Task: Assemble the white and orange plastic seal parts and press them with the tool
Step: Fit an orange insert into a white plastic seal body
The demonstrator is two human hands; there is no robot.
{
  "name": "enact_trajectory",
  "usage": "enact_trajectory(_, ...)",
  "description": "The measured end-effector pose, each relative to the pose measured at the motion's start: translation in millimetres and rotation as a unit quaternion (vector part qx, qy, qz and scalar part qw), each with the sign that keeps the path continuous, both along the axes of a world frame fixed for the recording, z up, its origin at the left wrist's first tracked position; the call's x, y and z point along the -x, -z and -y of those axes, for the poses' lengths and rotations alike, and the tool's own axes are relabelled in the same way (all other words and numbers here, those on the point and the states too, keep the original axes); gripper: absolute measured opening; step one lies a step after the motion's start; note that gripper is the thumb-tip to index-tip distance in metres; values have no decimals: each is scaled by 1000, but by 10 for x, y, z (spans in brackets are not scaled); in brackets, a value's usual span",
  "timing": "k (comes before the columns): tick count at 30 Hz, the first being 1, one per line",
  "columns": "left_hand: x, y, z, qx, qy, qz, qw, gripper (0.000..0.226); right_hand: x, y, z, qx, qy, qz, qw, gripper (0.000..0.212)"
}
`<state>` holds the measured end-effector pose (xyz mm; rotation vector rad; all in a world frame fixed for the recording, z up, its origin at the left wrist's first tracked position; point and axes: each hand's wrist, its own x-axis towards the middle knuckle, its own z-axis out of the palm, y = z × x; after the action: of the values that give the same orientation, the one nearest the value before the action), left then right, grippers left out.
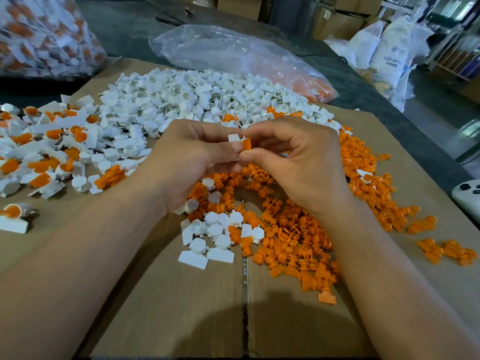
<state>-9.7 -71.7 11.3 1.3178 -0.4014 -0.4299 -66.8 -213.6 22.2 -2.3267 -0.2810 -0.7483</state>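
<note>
Above the middle of the cardboard sheet [181, 307], both hands meet fingertip to fingertip. The left hand [192, 157] pinches one white seal body [233, 137] between thumb and curled fingers, and the right hand [298, 157] pinches one orange insert [247, 143] between thumb and forefinger. The insert stands roughly upright, its long axis running top to bottom. It sits just right of the white body and touches it, so joining them looks like a short push leftward from the right hand. Whether the insert is already seated I cannot tell, because the fingers cover the joint. Loose stock is too plentiful to count. There is one heap of white bodies [197, 100] beyond the hands, one spread of orange inserts [298, 229] below and to the right, and a small cluster of white pieces [215, 235] near the wrists. Assembled seals [52, 146] lie scattered at the left. Two plastic bags are in view, a clear bag [233, 53] behind the heap and a filled bag [39, 35] at the upper left. I cannot pick out a pressing tool.
</note>
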Motion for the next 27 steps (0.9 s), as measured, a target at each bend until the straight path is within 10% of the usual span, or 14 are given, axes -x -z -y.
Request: enact_trajectory(27, 36, -13, 10, -35, -53, 34, 997, 15, -31, 42, 9, -29, 5, -22, 999, 20)
